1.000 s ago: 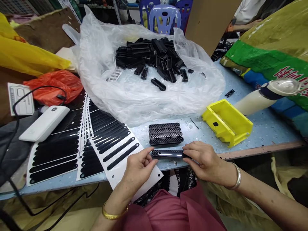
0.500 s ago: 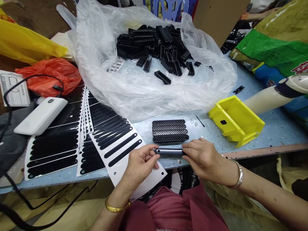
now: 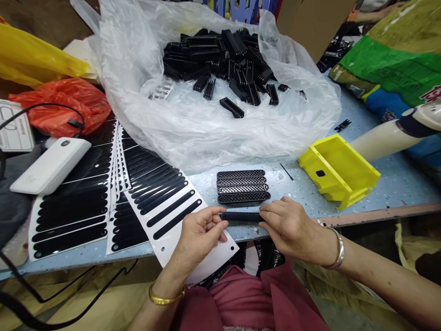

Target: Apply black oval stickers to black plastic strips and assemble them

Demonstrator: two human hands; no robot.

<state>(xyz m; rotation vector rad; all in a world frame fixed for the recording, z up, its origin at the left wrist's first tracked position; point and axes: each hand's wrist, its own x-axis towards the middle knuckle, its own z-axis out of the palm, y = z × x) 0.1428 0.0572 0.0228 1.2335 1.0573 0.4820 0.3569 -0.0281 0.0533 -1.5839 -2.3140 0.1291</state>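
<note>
A long black plastic strip lies level over the table's front edge, pinched at both ends. My left hand grips its left end with closed fingers. My right hand holds the right end, fingers closed over it. Just beyond them a small stack of black grille pieces rests on the blue table. Sheets of black oval stickers on white backing spread to the left, one sheet under my left hand.
A clear plastic bag holds a heap of black parts. A yellow plastic bin lies at the right beside a white bottle. A white power bank with a cable, an orange bag and a yellow bag sit at the left.
The strip has been turned in my hands: its glossy face showed before, now a dull dark side faces up. The view has tilted slightly downward.
</note>
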